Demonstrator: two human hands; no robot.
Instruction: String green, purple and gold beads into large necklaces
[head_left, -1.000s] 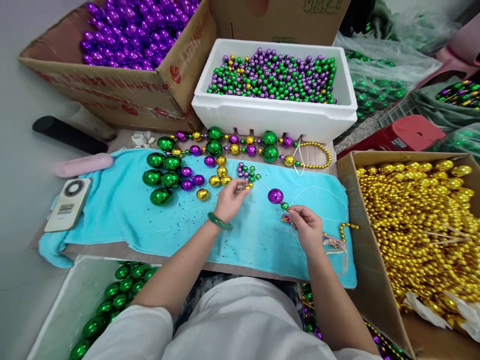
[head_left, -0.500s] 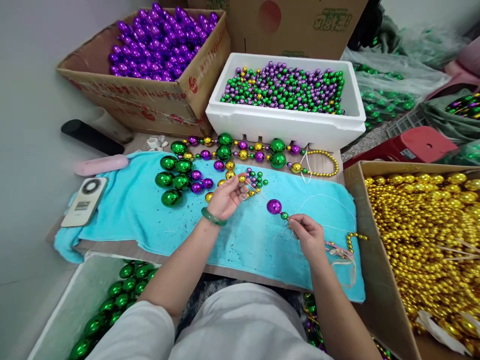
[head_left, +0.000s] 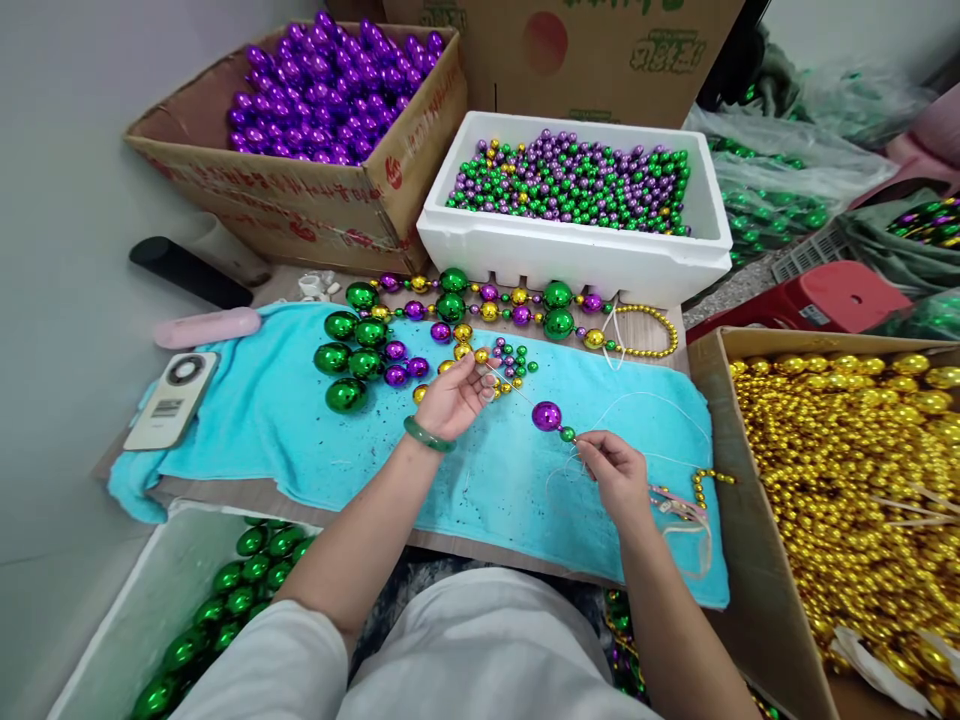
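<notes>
My left hand (head_left: 456, 392), with a green bangle at the wrist, pinches a small gold bead (head_left: 482, 356) at the tip of a thin needle. A large purple bead (head_left: 547, 416) and a small green bead (head_left: 568, 434) sit threaded on that needle and string. My right hand (head_left: 616, 474) pinches the string just behind the green bead. Both hands hover over a turquoise towel (head_left: 262, 420). Loose green, purple and gold beads (head_left: 360, 350) lie on the towel beside my left hand.
A finished bead strand (head_left: 517, 300) lies along the towel's far edge. Behind stand a white foam box of small mixed beads (head_left: 577, 250) and a cardboard box of purple beads (head_left: 300, 190). A carton of gold beads (head_left: 847, 460) is at right, a bin of green beads (head_left: 225, 600) at lower left.
My left hand lifted from the loose beads with a gold bead and brought it to the needle tip. The view shifted slightly; my right hand kept its pinch on the string.
</notes>
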